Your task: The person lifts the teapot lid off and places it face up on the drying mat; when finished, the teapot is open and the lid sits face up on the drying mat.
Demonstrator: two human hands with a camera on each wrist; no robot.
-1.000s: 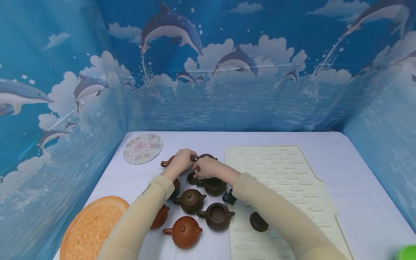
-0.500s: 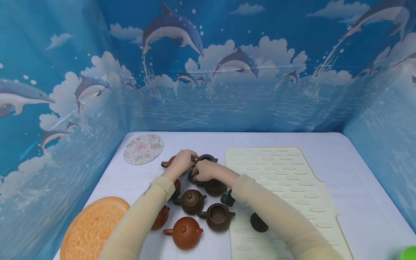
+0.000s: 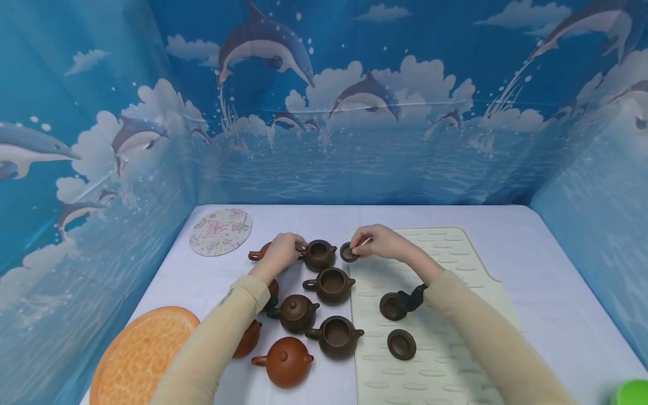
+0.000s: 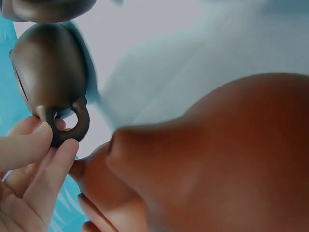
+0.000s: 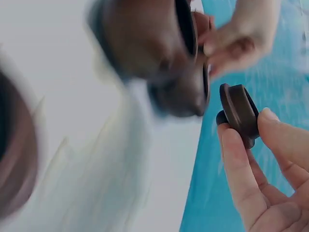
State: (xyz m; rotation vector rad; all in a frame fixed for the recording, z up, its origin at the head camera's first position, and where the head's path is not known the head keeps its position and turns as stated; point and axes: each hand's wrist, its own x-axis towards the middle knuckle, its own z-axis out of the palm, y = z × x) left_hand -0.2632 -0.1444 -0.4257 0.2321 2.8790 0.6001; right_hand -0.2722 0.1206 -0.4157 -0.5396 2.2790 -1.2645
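With our left hand (image 3: pixel 284 251) we grip the handle (image 4: pixel 85 122) of the farthest dark teapot (image 3: pixel 319 260), standing open-topped on the white table (image 3: pixel 521 247), and with our right hand (image 3: pixel 378 242) pinch a dark lid (image 3: pixel 347 253) just beside its spout (image 3: pixel 333 248), near the ribbed mat (image 3: pixel 430 253).

The head view looks forward and down over the table (image 3: pixel 547 275). Up close, wrist views face the left hand (image 4: pixel 31 176) and right hand (image 5: pixel 270 200); both show the left hand.
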